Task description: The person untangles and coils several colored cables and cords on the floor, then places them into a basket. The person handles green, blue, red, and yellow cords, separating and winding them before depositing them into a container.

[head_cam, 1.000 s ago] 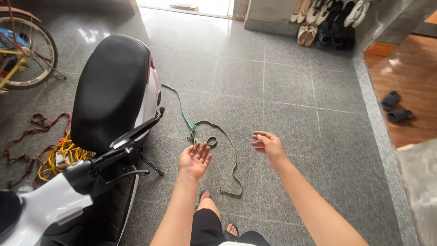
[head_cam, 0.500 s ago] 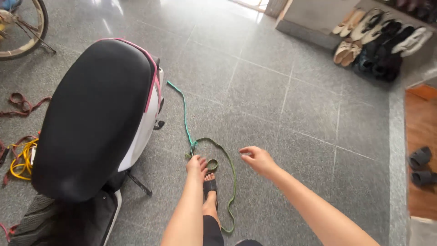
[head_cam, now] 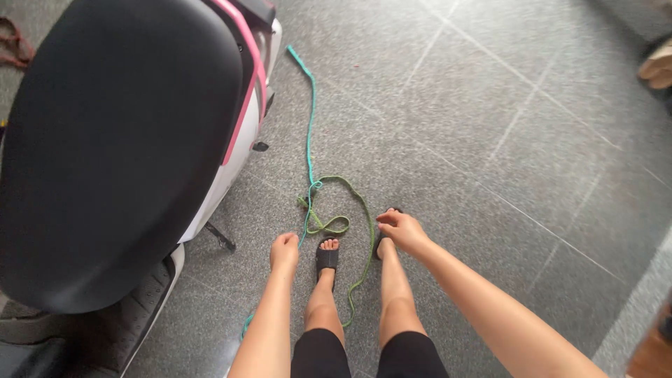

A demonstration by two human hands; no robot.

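- Head view, looking straight down: a grey speckled tile floor (head_cam: 490,105) fills the frame, crossed by pale grout lines.
- A parked scooter with a broad black seat (head_cam: 119,140), pink trim and white body panels takes up the left side, its kickstand down on the tiles.
- The person stands just right of it, bare legs ending in black sandals (head_cam: 326,259), both arms stretched down toward the floor.
- A teal cord (head_cam: 309,133) runs from beside the scooter toward the feet, where it meets a tangled green strap (head_cam: 353,196) that loops around and between the sandals.
- The left hand (head_cam: 284,253) hangs with fingers curled loosely inward, just beside the teal cord; whether it touches the cord cannot be told.
- The right hand (head_cam: 400,231) has its fingertips drawn together close above the green strap's outer loop, apparently not yet gripping it.
- Judging from this, the strap and cord remain on the floor, unlifted and tangled; any gathering appears barely begun.
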